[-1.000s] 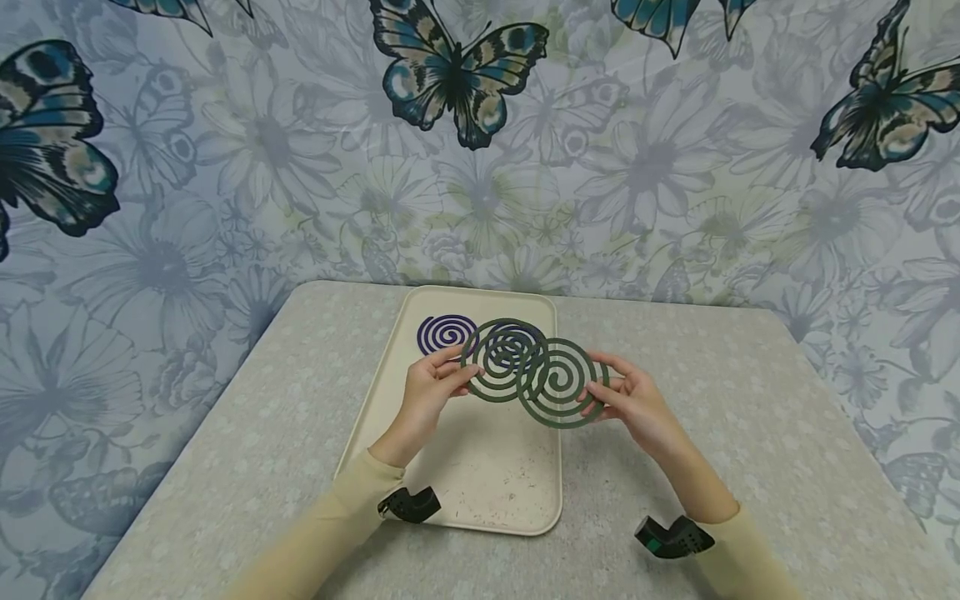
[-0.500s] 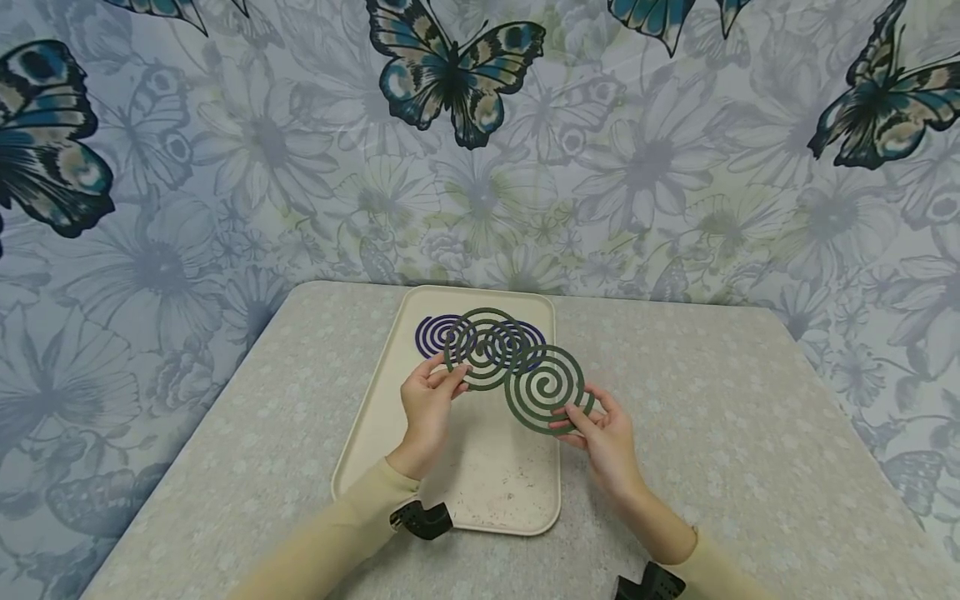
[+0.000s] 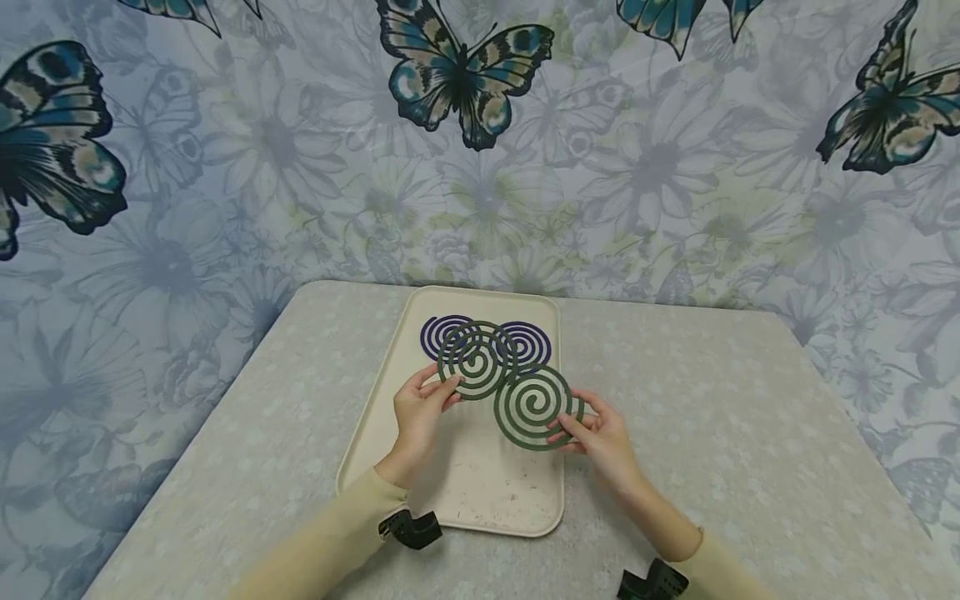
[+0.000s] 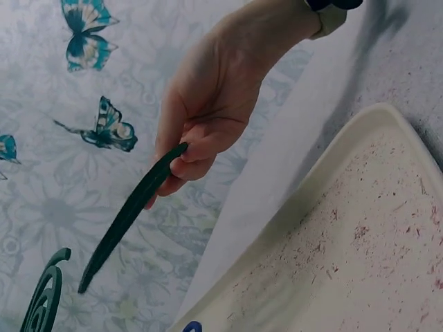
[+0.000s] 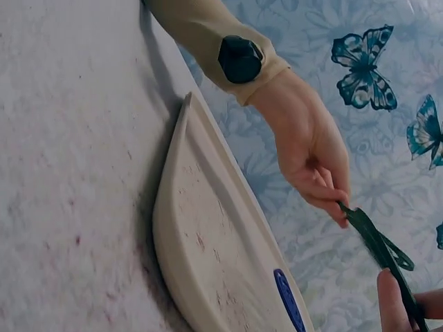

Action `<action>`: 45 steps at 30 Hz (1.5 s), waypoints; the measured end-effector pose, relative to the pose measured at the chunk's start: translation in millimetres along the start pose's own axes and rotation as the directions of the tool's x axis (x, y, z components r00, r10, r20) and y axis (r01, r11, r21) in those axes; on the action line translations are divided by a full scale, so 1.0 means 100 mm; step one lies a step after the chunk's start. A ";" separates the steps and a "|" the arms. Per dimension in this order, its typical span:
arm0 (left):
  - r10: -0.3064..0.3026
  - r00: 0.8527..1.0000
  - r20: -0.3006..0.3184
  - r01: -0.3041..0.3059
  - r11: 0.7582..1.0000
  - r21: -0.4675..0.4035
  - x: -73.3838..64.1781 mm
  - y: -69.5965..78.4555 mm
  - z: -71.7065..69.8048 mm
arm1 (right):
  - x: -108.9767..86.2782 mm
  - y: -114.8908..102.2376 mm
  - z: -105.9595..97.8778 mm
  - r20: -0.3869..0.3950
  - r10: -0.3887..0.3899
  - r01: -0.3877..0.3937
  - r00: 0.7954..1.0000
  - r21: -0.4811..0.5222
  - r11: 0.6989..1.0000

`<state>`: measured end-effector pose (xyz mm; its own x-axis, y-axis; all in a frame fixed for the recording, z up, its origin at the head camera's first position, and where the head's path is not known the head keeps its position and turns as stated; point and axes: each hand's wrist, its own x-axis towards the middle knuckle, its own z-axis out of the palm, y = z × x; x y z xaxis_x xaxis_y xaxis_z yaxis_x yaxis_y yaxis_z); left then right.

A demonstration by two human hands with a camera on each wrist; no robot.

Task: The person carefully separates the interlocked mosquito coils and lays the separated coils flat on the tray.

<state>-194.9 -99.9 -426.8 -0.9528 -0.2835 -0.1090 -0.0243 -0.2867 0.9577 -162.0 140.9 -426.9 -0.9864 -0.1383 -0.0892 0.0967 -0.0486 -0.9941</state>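
Two flat green mosquito coils are held up over the cream tray (image 3: 487,492), one in each hand. My left hand (image 3: 414,417) pinches the left green coil (image 3: 476,365) at its rim, thumb on the near face. The right hand (image 3: 606,442) pinches the other green coil (image 3: 536,405) at its right edge. In the head view the coils' edges overlap slightly, the right one lower. Behind them, two purple mosquito coils, a left one (image 3: 433,333) and a right one (image 3: 538,342), lie at the tray's far end. The left wrist view shows the right hand's coil (image 4: 124,218) edge-on.
Small dark crumbs (image 3: 517,492) are scattered over the near part of the tray. The pale patterned tabletop (image 3: 697,400) spreads around it. A wall covering (image 3: 660,167) with butterflies and flowers stands behind the table. Black cameras (image 3: 411,528) sit on the wrists.
The two green coils overlapped more a second ago; now just their edges overlap. My right hand has come left and nearer with its coil, and the left coil has shifted left.
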 end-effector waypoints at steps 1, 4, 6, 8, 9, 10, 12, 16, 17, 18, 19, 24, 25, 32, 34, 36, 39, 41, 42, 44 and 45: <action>0.001 1.000 -0.005 -0.001 1.000 -0.010 0.00 0.00 0.01 | 0.00 0.00 0.01 0.018 0.009 -0.008 1.000 -0.011 1.000; 0.004 1.000 -0.030 -0.005 1.000 -0.024 0.01 0.02 0.03 | 0.01 0.00 0.05 0.052 0.024 -0.023 0.998 -0.027 0.999; 0.000 0.999 -0.050 -0.002 1.000 -0.031 0.03 0.04 0.01 | 0.01 0.00 0.04 0.045 0.029 -0.028 0.999 -0.015 0.999; -0.017 0.998 -0.057 0.015 1.000 -0.025 0.04 0.06 -0.06 | 0.03 0.00 -0.01 0.032 0.017 -0.017 0.999 -0.005 1.000; -0.025 0.998 -0.055 0.025 1.000 -0.013 0.05 0.07 -0.10 | 0.03 0.00 -0.03 0.026 0.012 -0.012 1.000 0.002 1.000; -0.033 0.998 -0.050 0.033 0.999 -0.004 0.06 0.08 -0.15 | 0.04 0.00 -0.05 0.022 0.007 -0.007 1.000 0.003 1.000; -0.045 0.998 -0.034 0.046 0.999 0.029 0.08 0.08 -0.26 | 0.05 0.01 -0.09 0.014 0.005 -0.006 1.000 0.010 1.000; -0.057 0.998 0.011 0.055 0.990 0.129 0.10 0.06 -0.43 | 0.07 0.01 -0.13 -0.006 0.012 -0.012 1.000 0.006 1.000; -0.060 0.998 0.024 0.056 0.987 0.153 0.10 0.05 -0.47 | 0.07 0.01 -0.14 -0.008 0.014 -0.014 1.000 0.006 1.000; -0.065 0.997 0.033 0.058 0.983 0.175 0.10 0.04 -0.50 | 0.08 0.02 -0.14 -0.008 0.014 -0.014 1.000 0.003 1.000; -0.071 0.996 0.044 0.062 0.979 0.193 0.10 0.03 -0.54 | 0.08 0.02 -0.14 -0.009 0.014 -0.014 1.000 0.001 1.000; -0.111 0.992 0.062 0.090 0.959 0.268 0.11 -0.04 -0.69 | 0.12 0.04 -0.12 -0.007 0.023 -0.023 1.000 -0.009 1.000; -0.122 0.990 0.068 0.098 0.955 0.281 0.11 -0.05 -0.73 | 0.13 0.04 -0.12 -0.010 0.027 -0.028 1.000 -0.011 1.000; -0.169 0.977 0.131 0.096 0.895 0.436 0.16 -0.05 -0.93 | 0.18 0.07 -0.10 -0.001 0.043 -0.043 0.999 -0.022 0.999; -0.164 0.977 0.132 0.085 0.882 0.463 0.18 -0.04 -0.96 | 0.19 0.09 -0.11 0.012 0.043 -0.043 0.999 -0.023 0.999; -0.150 0.982 0.118 0.075 0.872 0.484 0.19 -0.03 -0.98 | 0.20 0.11 -0.11 0.029 0.041 -0.041 0.999 -0.024 0.999; -0.107 0.990 0.092 0.040 0.837 0.546 0.21 -0.02 -1.01 | 0.22 0.15 -0.10 0.061 0.040 -0.038 0.997 -0.033 0.999; -0.065 0.995 0.079 0.003 0.793 0.610 0.21 -0.01 -1.02 | 0.25 0.19 -0.09 0.080 0.036 -0.033 0.996 -0.036 0.999; -0.046 0.996 0.076 -0.013 0.766 0.642 0.21 -0.01 -1.03 | 0.26 0.20 -0.08 0.089 0.036 -0.033 0.995 -0.037 0.999; -0.013 0.997 0.079 -0.045 0.721 0.691 0.21 -0.02 -1.04 | 0.29 0.24 -0.07 0.103 0.033 -0.029 0.994 -0.036 0.999; 0.004 0.997 0.081 -0.060 0.703 0.709 0.21 -0.02 -1.04 | 0.30 0.25 -0.07 0.105 0.033 -0.030 0.994 -0.033 0.999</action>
<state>-183.5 -200.3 -458.6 -0.9743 -0.2091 -0.0834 -0.1740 0.4641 0.8685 -190.5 141.9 -454.9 -0.9632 -0.2431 -0.1148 0.1213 -0.0116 -0.9926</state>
